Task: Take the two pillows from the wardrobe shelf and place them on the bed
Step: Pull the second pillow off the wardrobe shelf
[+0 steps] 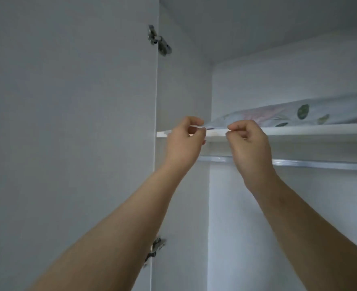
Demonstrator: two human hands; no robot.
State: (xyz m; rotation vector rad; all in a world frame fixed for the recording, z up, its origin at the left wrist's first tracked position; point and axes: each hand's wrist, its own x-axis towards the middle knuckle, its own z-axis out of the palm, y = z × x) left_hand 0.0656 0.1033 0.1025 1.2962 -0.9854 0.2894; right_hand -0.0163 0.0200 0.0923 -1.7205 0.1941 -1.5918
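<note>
A pillow (288,115) with a pale leaf-and-flower print lies flat on the white wardrobe shelf (320,131), above eye level. Only its front edge and top show, and I cannot tell whether a second pillow lies with it. My left hand (186,139) pinches the pillow's left corner at the shelf's front edge. My right hand (249,141) pinches the same edge a little to the right. Both arms reach upward.
The open wardrobe door (68,122) stands at the left with two metal hinges (159,40). A metal hanging rail (320,164) runs under the shelf. The wardrobe's side wall (183,91) is close to my left hand.
</note>
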